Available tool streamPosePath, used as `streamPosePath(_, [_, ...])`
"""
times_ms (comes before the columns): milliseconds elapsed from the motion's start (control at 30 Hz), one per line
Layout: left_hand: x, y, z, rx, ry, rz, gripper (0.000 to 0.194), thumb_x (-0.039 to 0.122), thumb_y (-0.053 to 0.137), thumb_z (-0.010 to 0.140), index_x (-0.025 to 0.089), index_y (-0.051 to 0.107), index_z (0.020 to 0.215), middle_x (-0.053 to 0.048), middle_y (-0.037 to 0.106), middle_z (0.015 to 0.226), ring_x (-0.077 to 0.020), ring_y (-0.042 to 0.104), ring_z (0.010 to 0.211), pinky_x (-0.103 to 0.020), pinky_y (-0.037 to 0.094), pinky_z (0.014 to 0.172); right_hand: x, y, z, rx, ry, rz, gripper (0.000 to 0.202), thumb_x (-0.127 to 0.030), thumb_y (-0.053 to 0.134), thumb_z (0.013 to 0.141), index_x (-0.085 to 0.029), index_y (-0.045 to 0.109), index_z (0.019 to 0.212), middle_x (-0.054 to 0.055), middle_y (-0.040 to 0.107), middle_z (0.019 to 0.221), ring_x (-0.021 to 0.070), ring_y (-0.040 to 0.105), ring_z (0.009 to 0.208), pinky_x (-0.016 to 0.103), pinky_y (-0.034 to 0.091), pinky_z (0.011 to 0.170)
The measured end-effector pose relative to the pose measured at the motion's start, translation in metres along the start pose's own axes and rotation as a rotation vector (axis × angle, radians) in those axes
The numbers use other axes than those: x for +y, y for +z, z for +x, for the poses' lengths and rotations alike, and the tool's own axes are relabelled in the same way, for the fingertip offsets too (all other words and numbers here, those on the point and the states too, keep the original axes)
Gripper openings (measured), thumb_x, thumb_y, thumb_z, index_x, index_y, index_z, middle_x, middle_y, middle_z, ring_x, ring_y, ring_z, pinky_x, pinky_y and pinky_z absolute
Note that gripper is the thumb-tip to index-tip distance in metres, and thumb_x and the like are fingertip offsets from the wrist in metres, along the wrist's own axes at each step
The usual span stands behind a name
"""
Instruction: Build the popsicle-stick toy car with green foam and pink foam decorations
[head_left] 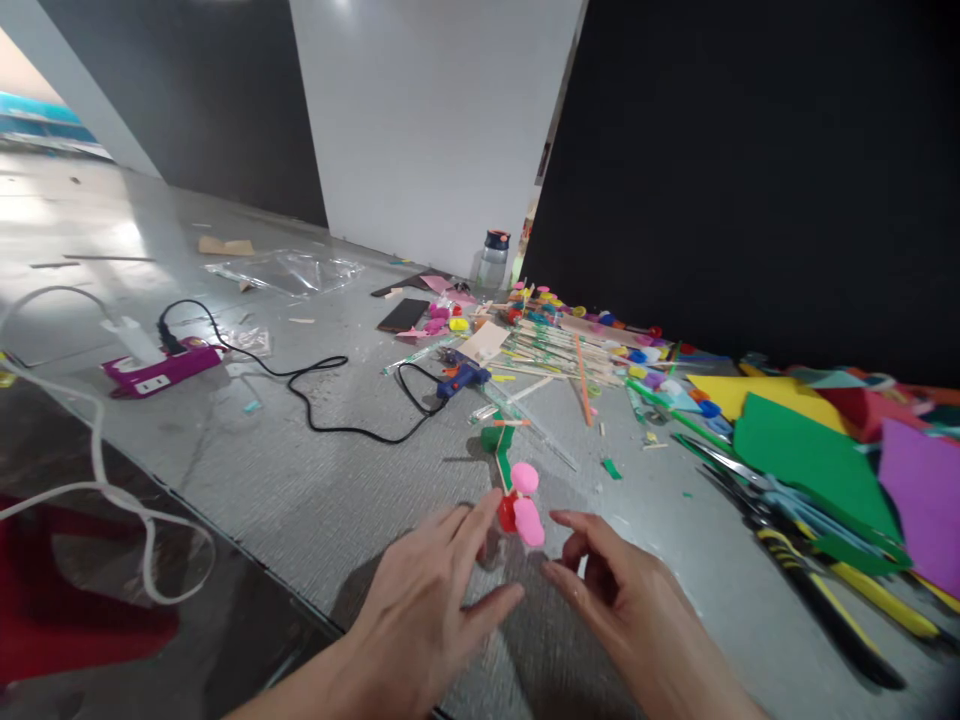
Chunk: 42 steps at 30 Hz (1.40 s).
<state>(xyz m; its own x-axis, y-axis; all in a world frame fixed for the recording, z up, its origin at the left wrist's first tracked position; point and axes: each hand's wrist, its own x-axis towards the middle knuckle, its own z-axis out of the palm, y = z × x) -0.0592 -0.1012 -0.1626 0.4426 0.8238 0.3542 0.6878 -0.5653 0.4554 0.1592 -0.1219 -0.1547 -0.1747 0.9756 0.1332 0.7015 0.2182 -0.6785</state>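
A small craft piece stands on the grey table in the lower middle, with two pink ovals (528, 522), a red round part (508, 512) and a folded green strip (503, 450) behind them. Just left of it is my left hand (431, 590), fingers spread, the index fingertip beside the red part. On the right, my right hand (626, 600) has its thumb and fingers curved and apart, with nothing between them. A clear, blurred part shows below the red one, partly hidden by my left hand.
A blue glue gun (461, 379) lies beyond the piece, its black cord running left to a purple power strip (169, 368). Wooden sticks (559, 350) lie behind. Scissors (757, 482), pliers (817, 600) and green sheets (810, 465) are at right.
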Motion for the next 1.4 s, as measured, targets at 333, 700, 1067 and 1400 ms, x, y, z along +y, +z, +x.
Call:
streamPosePath(333, [-0.065, -0.032, 0.057, -0.114, 0.001, -0.211, 0.078, 0.018, 0.061, 0.085, 0.019, 0.023, 0.153, -0.018, 0.043, 0.154, -0.0306, 0.036, 0.146, -0.058, 0.027, 0.121, 0.008, 0.005, 0.000, 0.145, -0.273, -0.415, 0.024, -0.035, 0.039, 0.108, -0.021, 0.058, 0.107, 0.008, 0.062, 0.094, 0.0293, 0.060, 0.084, 0.042, 0.047, 0.068])
streamPosePath(700, [-0.091, -0.019, 0.134, -0.454, 0.243, -0.460, 0.092, 0.006, 0.060, 0.070, 0.014, 0.026, 0.154, -0.017, 0.056, 0.142, -0.0302, 0.050, 0.135, -0.054, 0.032, 0.117, 0.022, -0.007, 0.002, 0.185, -0.276, -0.373, 0.025, -0.042, 0.044, 0.107, -0.021, 0.059, 0.108, 0.006, 0.064, 0.091, 0.0261, 0.063, 0.080, 0.039, 0.050, 0.064])
streamPosePath(1067, [-0.094, -0.006, 0.127, -0.313, 0.146, -0.491, 0.068, 0.025, 0.076, 0.075, 0.013, 0.051, 0.137, -0.012, 0.065, 0.119, -0.0248, 0.062, 0.109, -0.042, 0.050, 0.097, 0.031, -0.022, 0.006, 0.260, -0.226, -0.397, 0.022, -0.035, 0.046, 0.104, -0.023, 0.063, 0.109, 0.008, 0.067, 0.101, 0.0285, 0.062, 0.091, 0.043, 0.050, 0.075])
streamPosePath(1400, [-0.084, 0.004, 0.118, -0.190, 0.126, -0.349, 0.060, 0.026, 0.075, 0.076, 0.013, 0.056, 0.131, -0.011, 0.066, 0.112, -0.0256, 0.061, 0.103, -0.046, 0.047, 0.097, 0.047, -0.042, 0.014, 0.294, -0.211, -0.448, 0.025, -0.027, 0.046, 0.100, -0.018, 0.069, 0.108, 0.011, 0.069, 0.110, 0.0297, 0.060, 0.104, 0.048, 0.051, 0.088])
